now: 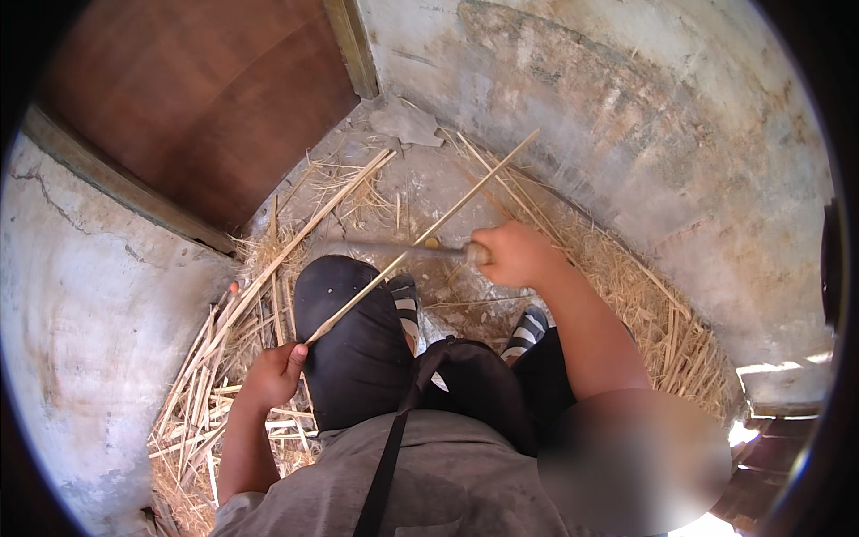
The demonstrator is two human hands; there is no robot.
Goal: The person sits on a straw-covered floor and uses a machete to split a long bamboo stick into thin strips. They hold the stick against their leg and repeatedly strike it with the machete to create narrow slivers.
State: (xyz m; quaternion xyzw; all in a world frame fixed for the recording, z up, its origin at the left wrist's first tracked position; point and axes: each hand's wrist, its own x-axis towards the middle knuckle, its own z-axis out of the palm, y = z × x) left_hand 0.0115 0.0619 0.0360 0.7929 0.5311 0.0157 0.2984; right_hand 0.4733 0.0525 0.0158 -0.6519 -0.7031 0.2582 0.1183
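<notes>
I am looking down into a tight corner of rough plastered walls [626, 107], with a brown wooden door [206, 98] at the upper left and a concrete floor [420, 192] littered with straw and split cane strips [206, 394]. I am sitting low, with dark-trousered knees [353, 349] drawn up and striped sandals [528, 329] showing beyond them. My left hand [273, 374] is curling fully closed around the lower end of a long pale cane [420, 237], which is slanting up and away to the right, above the floor. My right hand [514, 255] is gripping tightly the handle of a blade [394, 250], blurred in the picture, which is lying across the cane near its middle. A grey scrap [407, 123] is lying by the wall's foot.
</notes>
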